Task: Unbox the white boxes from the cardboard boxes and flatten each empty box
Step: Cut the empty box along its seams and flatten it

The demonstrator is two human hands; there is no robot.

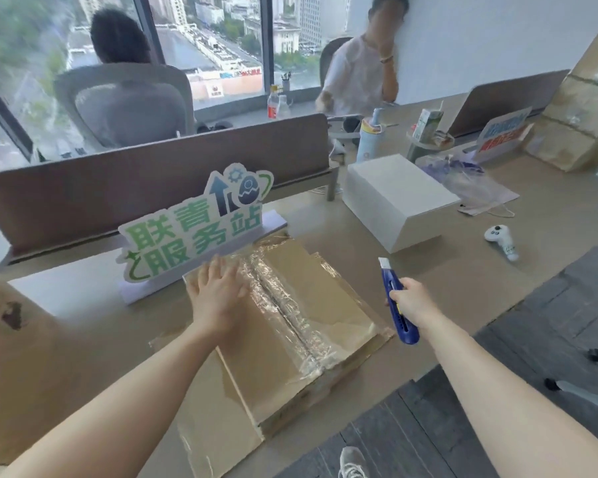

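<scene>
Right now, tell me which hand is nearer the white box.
Right. The right hand, gripping the knife, is just below the white box; the left hand lies flat on the cardboard, farther away.

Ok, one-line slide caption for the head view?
Left hand presses a flattened cardboard box on the desk; right hand grips a blue utility knife; white box beyond.

A flattened cardboard box [283,326] of matt brown paperboard lies on the smooth, matt beige tabletop [497,270], a crinkled strip of glossy clear packing tape [283,298] along its centre seam. The white box [397,198] behind looks smooth and matt, and the utility knife [399,301] has a glossy blue plastic body. Nearby, a thin translucent plastic bag [470,181] lies wrinkled.
</scene>
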